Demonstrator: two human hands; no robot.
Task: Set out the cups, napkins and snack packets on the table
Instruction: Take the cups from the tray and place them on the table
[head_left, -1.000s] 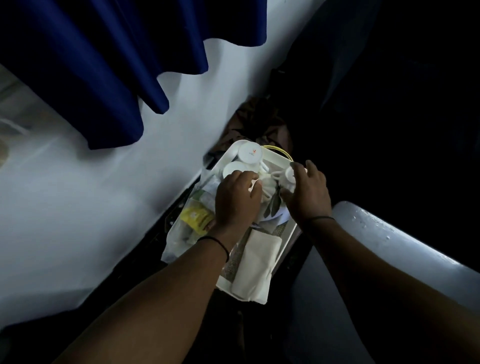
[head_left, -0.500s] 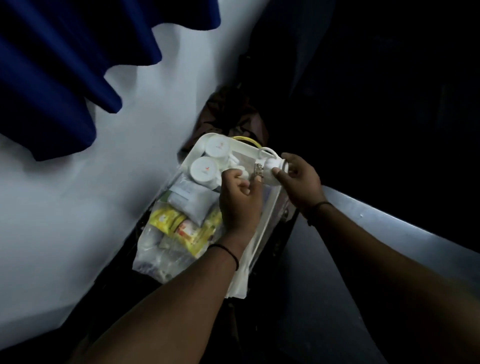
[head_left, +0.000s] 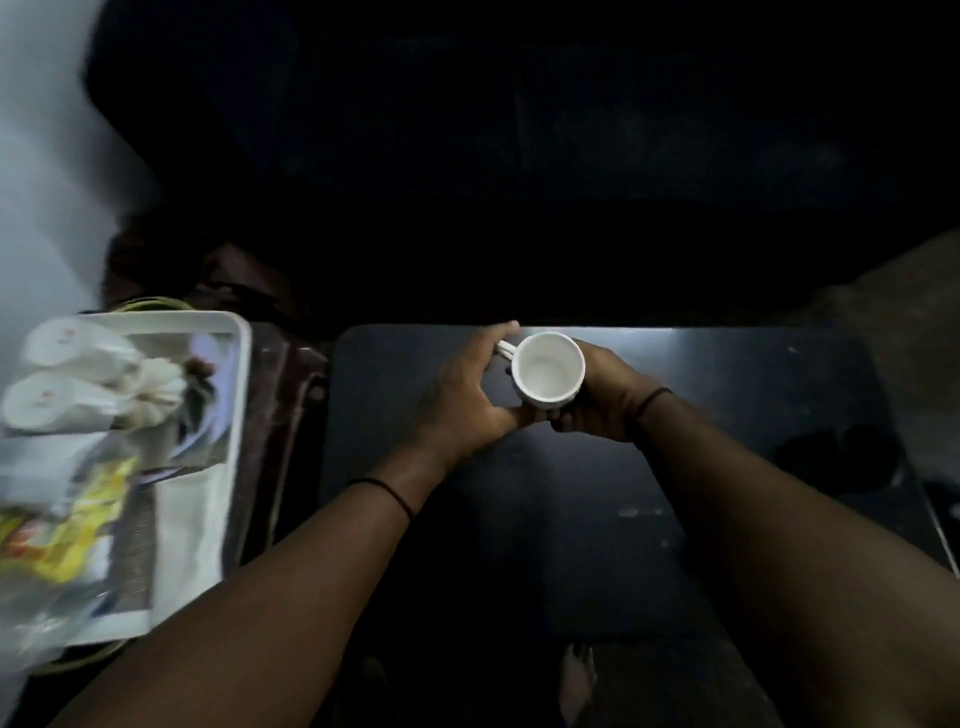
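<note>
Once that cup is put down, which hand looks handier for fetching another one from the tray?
Probably the left hand. The tray with the other cups lies on that side, beside the table. The right hand is on the far side of the held cup and would have to cross over.

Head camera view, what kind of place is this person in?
Probably a seat on a train or plane, though it is too dim to be sure. A small dark fold-out table has a round cup recess, and a white meal tray of cups and snack packets sits beside it.
</note>
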